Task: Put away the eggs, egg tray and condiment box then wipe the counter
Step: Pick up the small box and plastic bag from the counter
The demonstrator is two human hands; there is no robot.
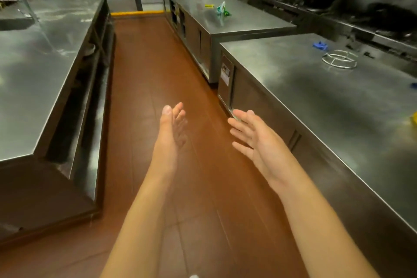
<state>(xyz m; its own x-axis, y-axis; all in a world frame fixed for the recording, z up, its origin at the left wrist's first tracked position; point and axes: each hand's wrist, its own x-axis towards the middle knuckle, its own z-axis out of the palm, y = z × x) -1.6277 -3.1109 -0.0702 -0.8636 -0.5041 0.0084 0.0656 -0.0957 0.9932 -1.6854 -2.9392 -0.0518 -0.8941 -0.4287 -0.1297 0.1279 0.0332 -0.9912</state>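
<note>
Left hand (169, 140): fingers straight, empty, left of steel counter (327, 101).
Right hand (259, 142): splayed, empty, beside counter's edge.

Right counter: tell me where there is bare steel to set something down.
On the right counter, the near front stretch is bare, from the front edge back to the wire ring and blue item. The far right edge has a yellow thing. Both hands, left hand and right hand, are empty over the floor.

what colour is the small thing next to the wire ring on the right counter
Blue, lying just left of and behind the wire ring; head view shows it.
</note>
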